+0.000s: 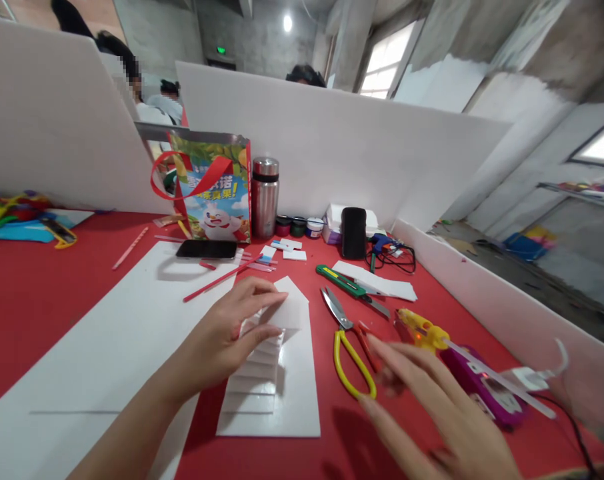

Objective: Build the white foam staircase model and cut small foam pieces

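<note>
The right hand [447,413] is hovering with thumb and fingers spread beside the scissors [346,325]; whether it is touching their handles, I cannot tell. The left hand [232,330] is pinching a white flap [291,312] between thumb and forefinger atop the white paper steps [259,370], which are lying on 1 pointed board [297,407]. 1 yellow glue gun [426,331] is resting farther right.
</note>
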Tool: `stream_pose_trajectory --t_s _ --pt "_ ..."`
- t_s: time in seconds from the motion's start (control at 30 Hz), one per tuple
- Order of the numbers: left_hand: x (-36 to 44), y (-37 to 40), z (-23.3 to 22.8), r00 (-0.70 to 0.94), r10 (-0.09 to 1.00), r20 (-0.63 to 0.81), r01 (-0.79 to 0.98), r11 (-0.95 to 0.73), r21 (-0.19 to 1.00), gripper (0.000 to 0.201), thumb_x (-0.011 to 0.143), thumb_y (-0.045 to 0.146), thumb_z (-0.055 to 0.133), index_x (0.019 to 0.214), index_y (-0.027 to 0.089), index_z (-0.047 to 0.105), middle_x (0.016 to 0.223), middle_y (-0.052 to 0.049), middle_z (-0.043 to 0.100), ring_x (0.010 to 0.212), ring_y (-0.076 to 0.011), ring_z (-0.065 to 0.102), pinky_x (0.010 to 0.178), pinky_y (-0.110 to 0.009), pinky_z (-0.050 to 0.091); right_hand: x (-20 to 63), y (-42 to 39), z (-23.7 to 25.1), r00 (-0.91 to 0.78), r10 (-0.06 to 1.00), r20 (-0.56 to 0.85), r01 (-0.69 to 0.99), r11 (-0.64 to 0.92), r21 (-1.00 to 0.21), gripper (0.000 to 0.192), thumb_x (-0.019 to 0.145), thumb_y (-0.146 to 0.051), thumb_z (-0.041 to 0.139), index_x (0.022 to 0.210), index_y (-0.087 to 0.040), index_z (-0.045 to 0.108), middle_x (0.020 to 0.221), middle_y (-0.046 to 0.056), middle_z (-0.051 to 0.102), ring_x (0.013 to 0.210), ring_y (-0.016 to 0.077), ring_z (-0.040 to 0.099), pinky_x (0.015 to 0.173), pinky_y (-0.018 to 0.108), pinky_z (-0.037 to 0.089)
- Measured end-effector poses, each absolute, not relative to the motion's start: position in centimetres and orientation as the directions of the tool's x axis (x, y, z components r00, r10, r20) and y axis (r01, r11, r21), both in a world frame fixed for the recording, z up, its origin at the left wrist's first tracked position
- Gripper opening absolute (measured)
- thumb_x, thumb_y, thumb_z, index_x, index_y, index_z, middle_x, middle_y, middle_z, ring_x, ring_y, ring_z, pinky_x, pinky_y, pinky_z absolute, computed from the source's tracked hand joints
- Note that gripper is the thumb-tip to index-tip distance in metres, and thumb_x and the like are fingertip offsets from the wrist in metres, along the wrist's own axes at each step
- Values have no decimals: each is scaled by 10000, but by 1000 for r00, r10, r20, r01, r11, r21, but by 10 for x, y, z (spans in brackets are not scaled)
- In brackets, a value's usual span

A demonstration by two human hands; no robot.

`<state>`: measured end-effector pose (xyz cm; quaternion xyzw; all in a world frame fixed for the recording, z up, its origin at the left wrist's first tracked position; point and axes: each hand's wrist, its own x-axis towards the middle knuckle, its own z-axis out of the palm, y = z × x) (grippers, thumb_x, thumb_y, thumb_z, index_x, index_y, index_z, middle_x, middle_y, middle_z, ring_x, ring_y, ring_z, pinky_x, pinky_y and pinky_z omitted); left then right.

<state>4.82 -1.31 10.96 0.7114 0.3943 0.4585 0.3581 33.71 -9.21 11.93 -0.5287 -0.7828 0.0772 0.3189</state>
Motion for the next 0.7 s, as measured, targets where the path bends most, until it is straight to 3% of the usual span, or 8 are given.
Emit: stream_pose_trajectory --t_s 0.07,0.2,0.37,0.47,0.53,0.6,0.7 --pt "51 -16 113 348 837 422 302 -526 795 444 864 156 712 1289 284 707 1229 -118 650 1155 -300 559 1003 -354 412 316 -72 134 -253 836 487 752 487 -445 569 915 -376 668 1460 -296 523 1265 125 630 1084 292 671 879 392 587" --pt "56 -16 112 439 754 488 395 -650 649 443 905 128 636 1321 277 665 1221 -125 654 1129 -308 562 1014 -421 395 291 -46 145 -396 801 450 749 565 -347 471 931 -324 646 1383 -220 567 1158 121 625 1023 266 668 808 370 589" --pt "55 -17 112 568 672 476 558 -739 378 406 964 71 490 1338 213 558 1233 -120 603 1144 -282 523 992 -461 428 281 -41 139 -464 772 433 776 591 -221 323 902 -167 625 1224 -176 625 1078 107 620 942 257 660 780 392 577" --pt "54 -19 114 601 647 469 566 -759 321 394 973 51 458 1332 193 538 1207 -118 598 1150 -263 521 1020 -458 421 281 -41 135 -477 763 436 775 599 -200 289 903 -168 616 1192 -170 622 1071 107 613 938 261 652 773 395 565" --pt "53 -18 114 586 656 475 549 -753 362 406 990 111 480 1384 206 509 1283 -127 574 1226 -266 500 1068 -453 405 282 -38 133 -474 768 431 775 596 -210 271 907 -187 609 1177 -173 618 1079 108 608 963 268 644 781 398 554" --pt "51 -12 110 481 728 489 546 -685 482 457 1005 237 515 1459 232 459 1412 -134 512 1338 -279 442 1131 -457 372 284 -32 131 -425 782 457 774 575 -264 250 902 -212 614 1149 -178 621 1079 101 603 946 257 639 777 387 542" --pt "47 2 95 114 906 407 518 -404 754 474 1014 419 481 1454 243 496 1448 -131 508 1388 -303 423 1155 -501 361 284 -16 126 -254 818 516 746 505 -434 200 882 -253 639 1071 -184 637 979 60 590 786 194 607 709 338 521"
